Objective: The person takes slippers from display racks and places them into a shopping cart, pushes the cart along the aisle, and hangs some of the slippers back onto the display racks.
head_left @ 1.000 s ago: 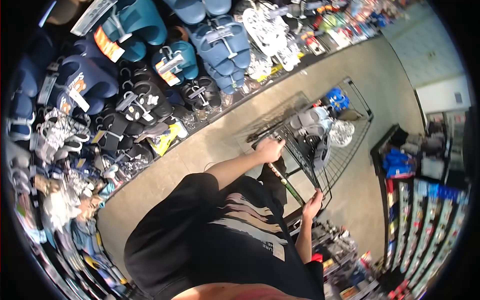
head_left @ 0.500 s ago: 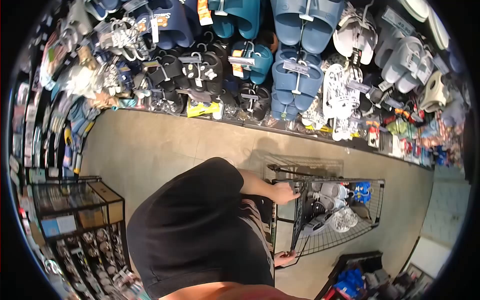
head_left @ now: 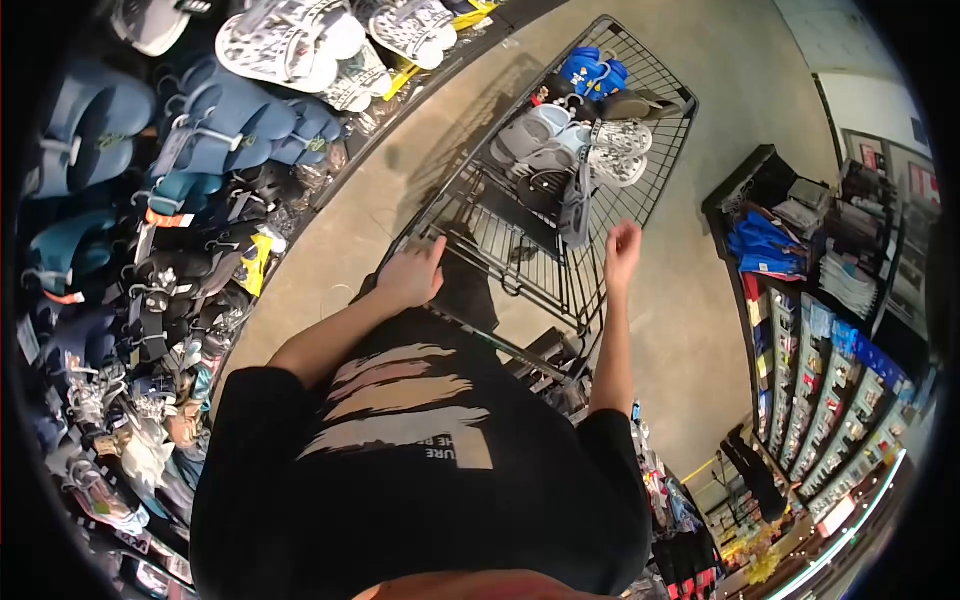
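Observation:
A black wire shopping cart (head_left: 672, 160) stands in front of me. My left hand (head_left: 408, 273) is wrapped over its near left corner. My right hand (head_left: 622, 246) is raised beside the cart's right side, apart from it, with the fingers curled in and nothing visible in them. Inside the cart lie blue clogs (head_left: 594, 74), black-and-white patterned clogs (head_left: 618, 150), grey clogs (head_left: 530, 143), a dark grey pair (head_left: 575, 207) and other dark footwear. The cart's near end is partly hidden by my arm and shirt.
At the left, a display rack holds blue slides (head_left: 215, 115), white patterned clogs (head_left: 290, 42) and many other sandals. To the right are a dark bin with blue items (head_left: 765, 245) and shelves of small packaged goods (head_left: 815, 370). Tiled floor (head_left: 690, 330) runs between.
My view has swung to the right, so the cart now points away ahead of me. My right hand has come off the cart and lifted; the left stays on it.

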`<state>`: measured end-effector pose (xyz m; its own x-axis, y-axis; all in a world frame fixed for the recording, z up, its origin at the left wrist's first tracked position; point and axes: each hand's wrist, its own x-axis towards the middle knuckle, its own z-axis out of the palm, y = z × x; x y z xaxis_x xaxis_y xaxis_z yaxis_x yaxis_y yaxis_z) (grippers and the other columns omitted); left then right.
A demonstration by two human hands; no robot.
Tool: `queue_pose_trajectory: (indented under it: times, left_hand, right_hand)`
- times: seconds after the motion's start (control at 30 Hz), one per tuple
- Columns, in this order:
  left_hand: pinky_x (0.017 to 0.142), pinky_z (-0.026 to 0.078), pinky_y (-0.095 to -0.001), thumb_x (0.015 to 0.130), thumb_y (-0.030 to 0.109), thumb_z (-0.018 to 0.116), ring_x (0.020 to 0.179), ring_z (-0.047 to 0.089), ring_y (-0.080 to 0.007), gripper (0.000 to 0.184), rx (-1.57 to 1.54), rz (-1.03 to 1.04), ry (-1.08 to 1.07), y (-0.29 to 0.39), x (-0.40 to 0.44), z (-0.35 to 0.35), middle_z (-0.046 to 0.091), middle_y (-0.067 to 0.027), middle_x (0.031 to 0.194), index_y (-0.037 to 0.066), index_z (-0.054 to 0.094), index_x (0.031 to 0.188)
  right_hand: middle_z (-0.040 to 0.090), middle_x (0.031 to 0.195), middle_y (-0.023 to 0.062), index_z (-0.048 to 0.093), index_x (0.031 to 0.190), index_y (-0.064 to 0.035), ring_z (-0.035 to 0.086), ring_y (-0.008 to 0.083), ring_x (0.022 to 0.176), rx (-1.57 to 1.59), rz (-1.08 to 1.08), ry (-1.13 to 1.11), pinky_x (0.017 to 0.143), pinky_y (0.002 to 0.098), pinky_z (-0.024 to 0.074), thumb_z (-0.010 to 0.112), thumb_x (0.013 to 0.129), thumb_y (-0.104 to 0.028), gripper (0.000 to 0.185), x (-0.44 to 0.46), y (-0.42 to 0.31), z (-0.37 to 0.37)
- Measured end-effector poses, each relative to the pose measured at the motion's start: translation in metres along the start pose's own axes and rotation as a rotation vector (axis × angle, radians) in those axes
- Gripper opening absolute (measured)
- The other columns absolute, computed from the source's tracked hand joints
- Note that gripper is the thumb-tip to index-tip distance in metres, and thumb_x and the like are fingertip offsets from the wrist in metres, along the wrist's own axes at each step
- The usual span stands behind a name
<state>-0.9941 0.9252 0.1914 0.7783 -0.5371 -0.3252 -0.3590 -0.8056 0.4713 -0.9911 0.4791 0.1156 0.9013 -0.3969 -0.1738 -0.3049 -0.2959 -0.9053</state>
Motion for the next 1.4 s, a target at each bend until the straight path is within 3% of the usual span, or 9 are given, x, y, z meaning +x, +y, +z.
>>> queue_pose_trajectory:
  times: [0.07,0.2,0.33,0.4,0.5,0.63,0.9,1.17,1.4]
  left_hand:
    - [0.069,0.057,-0.0455,0.089,0.025,0.061,0.088,0.070,-0.0349,0.065,0.089,-0.030,-0.088,0.002,0.005,-0.009,0.069,-0.0196,0.092,-0.001,0.041,0.146]
    - [0.074,0.056,-0.0438,0.090,0.025,0.060,0.093,0.069,-0.0331,0.065,0.037,-0.131,-0.211,0.008,0.013,-0.005,0.069,-0.0189,0.096,0.000,0.040,0.147]
    - [0.080,0.055,-0.0443,0.090,0.022,0.060,0.093,0.069,-0.0335,0.061,0.031,-0.162,-0.232,0.010,0.015,-0.004,0.070,-0.0178,0.096,0.001,0.044,0.145]
    - [0.078,0.054,-0.0443,0.089,0.020,0.061,0.091,0.070,-0.0336,0.059,0.028,-0.132,-0.172,0.010,0.016,-0.002,0.070,-0.0177,0.094,0.000,0.047,0.142]
    - [0.076,0.054,-0.0434,0.088,0.018,0.062,0.088,0.069,-0.0332,0.056,0.033,-0.120,-0.120,0.009,0.019,0.000,0.069,-0.0171,0.092,0.000,0.049,0.140]
    - [0.075,0.054,-0.0428,0.088,0.017,0.062,0.085,0.069,-0.0326,0.055,-0.004,-0.105,-0.051,0.010,0.020,0.003,0.069,-0.0163,0.089,0.001,0.050,0.139]
    - [0.073,0.054,-0.0427,0.087,0.016,0.063,0.083,0.067,-0.0314,0.056,0.009,-0.108,-0.059,0.018,0.022,0.001,0.067,-0.0143,0.086,0.000,0.051,0.139]
    - [0.071,0.054,-0.0438,0.087,0.018,0.062,0.082,0.067,-0.0316,0.056,0.012,-0.082,-0.034,0.019,0.022,0.002,0.067,-0.0142,0.085,0.000,0.049,0.139]
    - [0.073,0.054,-0.0452,0.087,0.019,0.061,0.085,0.067,-0.0324,0.061,0.004,-0.084,-0.058,0.012,0.019,0.002,0.068,-0.0162,0.089,-0.001,0.046,0.143]
  right_hand:
    - [0.063,0.103,0.0078,0.055,0.131,-0.0013,0.061,0.0139,0.085,-0.180,0.181,-0.145,0.075,0.0270,0.0506,0.063,0.098,-0.009,0.035,0.054,0.016,0.006]
    - [0.053,0.129,0.0236,0.055,0.129,-0.0022,0.061,0.0333,0.105,-0.523,-0.112,-0.156,0.080,0.0381,0.0549,0.066,0.091,-0.008,0.040,0.140,0.078,0.022]
    - [0.051,0.129,0.0223,0.056,0.125,-0.0025,0.053,0.0393,0.118,-0.439,-0.143,-0.052,0.092,0.0417,0.0534,0.067,0.090,-0.012,0.038,0.206,0.138,0.027]
    - [0.046,0.135,0.0216,0.055,0.128,-0.0004,0.058,0.0354,0.114,-0.695,-0.499,-0.013,0.085,0.0388,0.0599,0.067,0.090,-0.011,0.041,0.236,0.160,0.029]
    - [0.042,0.139,0.0200,0.055,0.129,0.0020,0.068,0.0275,0.095,-0.258,0.153,-0.111,0.060,0.0371,0.0649,0.064,0.091,-0.010,0.040,0.274,0.157,0.035]
    - [0.062,0.119,0.0156,0.050,0.140,0.0069,0.068,0.0256,0.099,-0.084,0.386,-0.124,0.073,0.0378,0.0637,0.054,0.099,-0.012,0.045,0.295,0.142,0.036]
    - [0.062,0.118,0.0064,0.065,0.129,-0.0033,0.064,0.0184,0.089,0.283,0.619,-0.220,0.079,0.0345,0.0590,0.054,0.102,-0.019,0.032,0.286,0.132,0.042]
    - [0.054,0.070,-0.0041,0.077,0.100,-0.0021,0.050,0.0068,0.060,0.039,0.341,-0.091,0.056,0.0262,0.0491,0.057,0.103,-0.025,0.031,0.230,0.060,0.057]
    - [0.049,0.066,-0.0070,0.077,0.105,-0.0024,0.043,0.0032,0.057,0.177,0.111,0.135,0.051,0.0239,0.0388,0.059,0.104,-0.026,0.030,0.197,-0.018,0.030]
